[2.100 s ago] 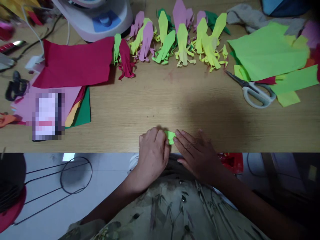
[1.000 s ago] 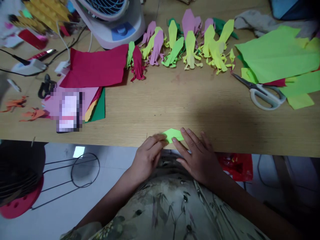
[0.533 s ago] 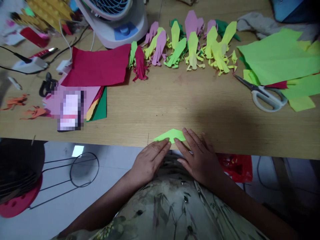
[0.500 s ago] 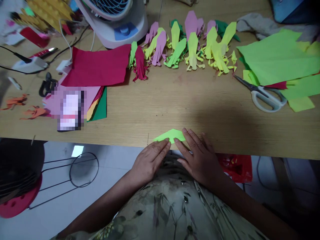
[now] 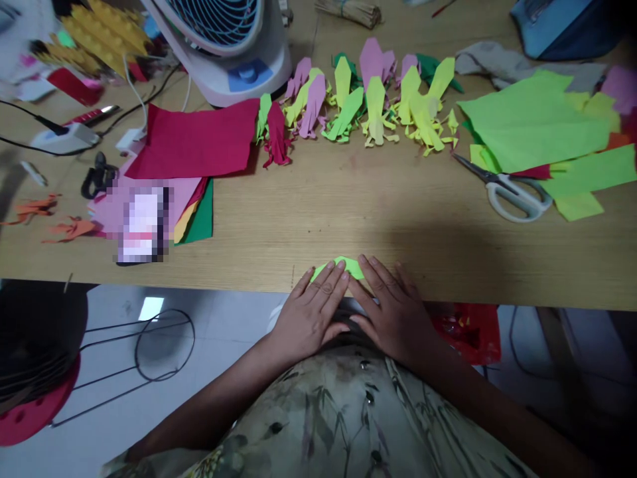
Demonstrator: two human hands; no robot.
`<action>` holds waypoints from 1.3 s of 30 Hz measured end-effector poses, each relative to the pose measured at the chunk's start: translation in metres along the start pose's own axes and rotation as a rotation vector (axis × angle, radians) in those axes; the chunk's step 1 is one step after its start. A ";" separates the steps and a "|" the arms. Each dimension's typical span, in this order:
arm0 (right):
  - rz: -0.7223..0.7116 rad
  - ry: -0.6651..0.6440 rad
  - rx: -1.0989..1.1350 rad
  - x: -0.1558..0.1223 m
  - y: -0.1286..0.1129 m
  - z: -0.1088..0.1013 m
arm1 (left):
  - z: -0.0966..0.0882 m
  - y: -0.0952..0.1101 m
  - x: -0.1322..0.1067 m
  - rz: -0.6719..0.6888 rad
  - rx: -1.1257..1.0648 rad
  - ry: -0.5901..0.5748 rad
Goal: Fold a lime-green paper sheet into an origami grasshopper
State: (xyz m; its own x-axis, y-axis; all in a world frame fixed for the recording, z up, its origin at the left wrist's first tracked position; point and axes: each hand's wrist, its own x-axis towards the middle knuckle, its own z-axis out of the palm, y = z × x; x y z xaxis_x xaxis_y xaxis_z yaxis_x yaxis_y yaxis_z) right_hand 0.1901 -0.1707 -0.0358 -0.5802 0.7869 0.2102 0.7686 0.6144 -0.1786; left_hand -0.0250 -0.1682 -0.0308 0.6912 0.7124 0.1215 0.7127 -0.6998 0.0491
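Along the near edge of the table (image 5: pixel 318 206), the left grip (image 5: pixel 311 315) and right grip (image 5: pixel 393 309) rest unclenched, fingers extended. Bright green paper (image 5: pixel 353 267) lies partly covered beneath the left fingertips, its right end at the right ones; farther back, paper figures (image 5: pixel 375 106) cluster.

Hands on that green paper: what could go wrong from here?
The green paper lies close to the front edge of the table, so it might slip off. The left hand and right hand cover part of it, so a skewed crease could go unnoticed. The scissors point toward the yellow figures; a bump might snag one.
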 end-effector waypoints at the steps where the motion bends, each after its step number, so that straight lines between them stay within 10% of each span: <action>1: -0.004 0.000 0.003 0.000 0.001 -0.001 | 0.000 0.000 0.000 -0.007 0.010 -0.009; 39: 0.065 -0.090 -0.064 -0.006 0.012 -0.015 | 0.001 0.008 0.000 -0.080 0.076 -0.037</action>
State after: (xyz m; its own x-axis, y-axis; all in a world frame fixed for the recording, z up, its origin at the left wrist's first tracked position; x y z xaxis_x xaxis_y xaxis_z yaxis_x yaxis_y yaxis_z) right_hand 0.2069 -0.1692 -0.0245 -0.5480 0.8288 0.1125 0.8193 0.5590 -0.1272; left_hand -0.0194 -0.1735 -0.0318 0.6347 0.7683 0.0831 0.7718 -0.6356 -0.0188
